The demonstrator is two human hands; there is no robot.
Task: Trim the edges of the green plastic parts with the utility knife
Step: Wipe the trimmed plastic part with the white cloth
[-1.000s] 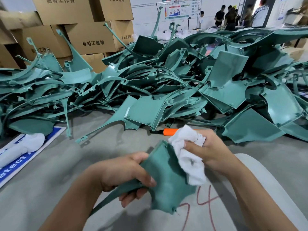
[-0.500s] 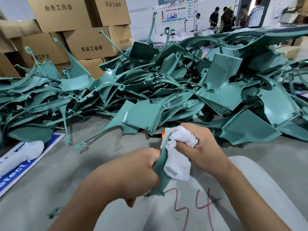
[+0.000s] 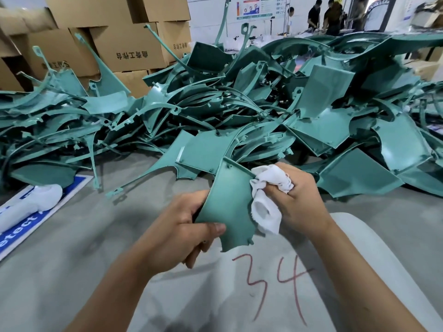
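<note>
Left hand (image 3: pixel 184 226) grips the green plastic part (image 3: pixel 229 202), right hand (image 3: pixel 294 200) clutches a white cloth (image 3: pixel 268 202) — burrs along the untrimmed edge may snag it.

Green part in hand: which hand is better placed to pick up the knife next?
Right, probably. The left hand grips the green part and steadies it; the right hand holds only a white cloth at the part's edge, easy to drop. No knife shows in this view.

Bright, even indoor light; soft shadows, blurred and bowed edges.
</note>
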